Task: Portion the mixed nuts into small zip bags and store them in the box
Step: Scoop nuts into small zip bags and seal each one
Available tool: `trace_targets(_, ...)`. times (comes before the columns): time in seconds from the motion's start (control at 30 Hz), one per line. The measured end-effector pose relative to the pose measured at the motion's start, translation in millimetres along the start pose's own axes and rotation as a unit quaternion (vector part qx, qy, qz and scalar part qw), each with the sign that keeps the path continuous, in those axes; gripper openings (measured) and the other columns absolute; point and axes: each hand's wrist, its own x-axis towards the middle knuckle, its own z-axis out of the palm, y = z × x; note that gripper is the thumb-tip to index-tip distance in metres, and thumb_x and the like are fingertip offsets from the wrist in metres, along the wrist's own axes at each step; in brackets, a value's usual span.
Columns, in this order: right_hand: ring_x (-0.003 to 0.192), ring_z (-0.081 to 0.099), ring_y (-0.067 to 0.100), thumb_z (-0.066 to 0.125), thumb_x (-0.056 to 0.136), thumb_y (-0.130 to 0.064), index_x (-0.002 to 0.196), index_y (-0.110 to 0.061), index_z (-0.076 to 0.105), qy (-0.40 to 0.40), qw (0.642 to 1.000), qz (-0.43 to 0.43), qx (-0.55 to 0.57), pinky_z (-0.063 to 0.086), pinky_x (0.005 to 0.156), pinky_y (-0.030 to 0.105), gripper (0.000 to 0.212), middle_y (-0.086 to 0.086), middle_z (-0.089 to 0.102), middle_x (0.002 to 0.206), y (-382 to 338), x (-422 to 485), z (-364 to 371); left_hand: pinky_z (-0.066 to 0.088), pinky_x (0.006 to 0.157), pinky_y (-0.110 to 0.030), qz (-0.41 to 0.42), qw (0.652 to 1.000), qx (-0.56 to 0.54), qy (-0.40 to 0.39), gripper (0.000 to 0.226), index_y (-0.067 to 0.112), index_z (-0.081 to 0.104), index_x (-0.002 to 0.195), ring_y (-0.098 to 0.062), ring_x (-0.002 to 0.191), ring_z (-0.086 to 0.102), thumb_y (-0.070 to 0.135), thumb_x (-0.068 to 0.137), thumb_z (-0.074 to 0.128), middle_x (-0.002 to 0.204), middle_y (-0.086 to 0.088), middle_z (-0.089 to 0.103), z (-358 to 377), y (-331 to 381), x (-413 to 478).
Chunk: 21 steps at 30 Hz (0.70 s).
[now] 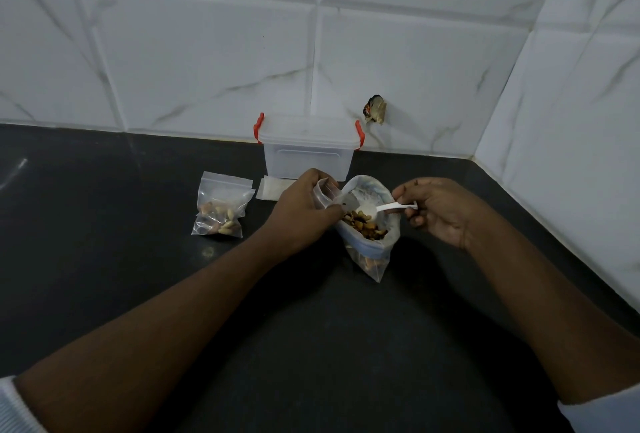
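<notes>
Both hands pinch: left hand the limp, slippery small zip bag by its rim, right hand the light plastic spoon

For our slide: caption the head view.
Right hand holds spoon in large nut bag; left hand holds small zip bag.

Clear plastic zip bags, translucent plastic box, white plastic spoon, matt dark counter, glossy marble-look tiles

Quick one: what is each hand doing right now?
Left hand: grips a small zip bag.
Right hand: pinches a white spoon, its bowl inside the big bag of nuts.
</notes>
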Motion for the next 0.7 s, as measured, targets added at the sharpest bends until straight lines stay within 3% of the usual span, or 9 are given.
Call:
trace_targets(0.27, 0.050, 0.052, 0.006, 0.057, 0.092, 0.005, 0.093, -0.004, 0.068, -0.004, 0.990, 0.039, 0.136, 0.040, 0.042, 0.016, 0.014, 0.009, 0.066, 0.076, -2, 0, -3, 0.049, 0.081, -0.019, 0.000, 1.000, 0.004, -0.004, 0.042, 0.028, 0.054, 0.124, -0.006, 0.104, 0.059, 0.026, 0.089, 0.076, 0.117, 0.013, 0.059, 1, -1, 1)
trace_targets(0.53, 0.056, 0.054, 0.008, 0.057, 0.094, 0.005, 0.095, -0.006, 0.069, -0.059, 0.977, -0.054, 0.195, 0.042, 0.046, 0.017, 0.016, 0.005, 0.065, 0.075, -11, -16, 13, 0.052, 0.089, -0.024, 0.006, 1.000, -0.011, -0.009, 0.039, 0.031, 0.053, 0.119, -0.007, 0.109, 0.060, 0.022, 0.089, 0.076, 0.119, 0.011, 0.062, 1, 0, 0)
trace_targets(0.7, 0.067, 0.061, 0.015, 0.056, 0.096, 0.008, 0.098, -0.004, 0.070, -0.110, 0.976, -0.152, 0.110, 0.052, 0.058, 0.024, 0.017, 0.021, 0.070, 0.098, -5, -25, 31, 0.052, 0.094, -0.029, 0.002, 0.999, -0.037, -0.004, 0.047, 0.031, 0.050, 0.124, -0.008, 0.112, 0.060, 0.019, 0.087, 0.077, 0.122, 0.010, 0.062, 2, -1, -1)
